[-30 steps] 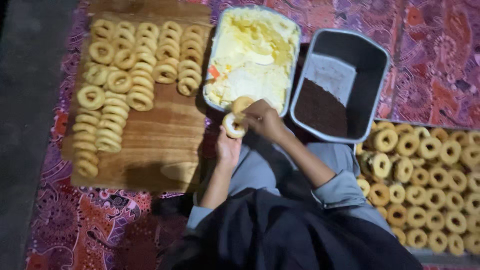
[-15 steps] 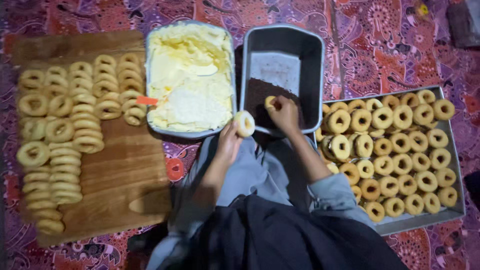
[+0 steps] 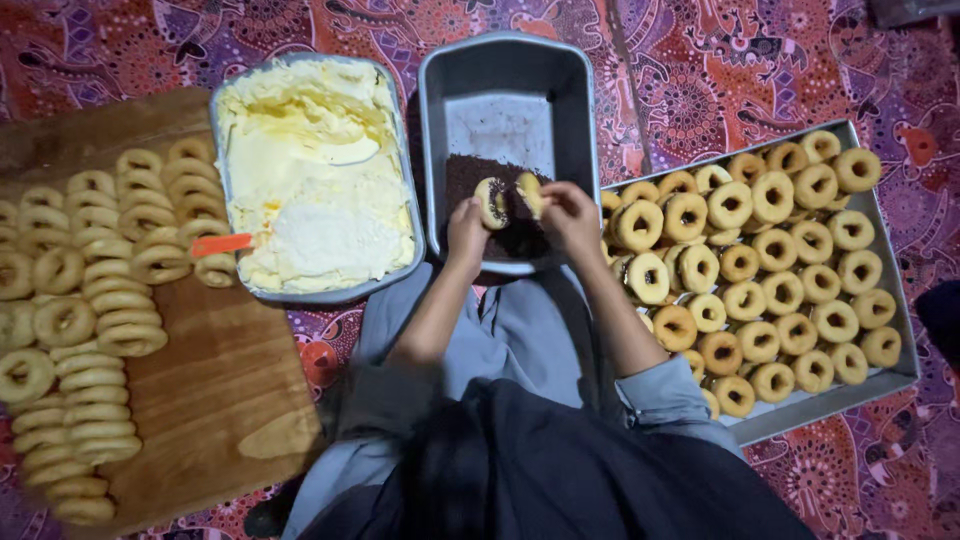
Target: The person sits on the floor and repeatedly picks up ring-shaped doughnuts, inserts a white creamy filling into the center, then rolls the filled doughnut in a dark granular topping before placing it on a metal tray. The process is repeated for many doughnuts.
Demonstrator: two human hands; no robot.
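Over dark tray point(image 3: 505, 95), above brown sprinkles point(image 3: 470, 180): left hand point(image 3: 466, 232) grip closed on ring pastry point(image 3: 491, 201), sprinkles already on its face; right hand point(image 3: 568, 213) grip pinching second piece point(image 3: 529, 192), edge-on, shape unclear; both pieces held just above sprinkle bed; cream tub point(image 3: 316, 175) beside on left, orange spatula point(image 3: 222, 244) at its edge; plain rings on wooden board point(image 3: 215, 385); finished rings crowd metal tray point(image 3: 885, 285) on right; risk, as judged: loose pinch could drop piece; sprinkles could scatter over rim onto patterned cloth point(image 3: 760, 70).
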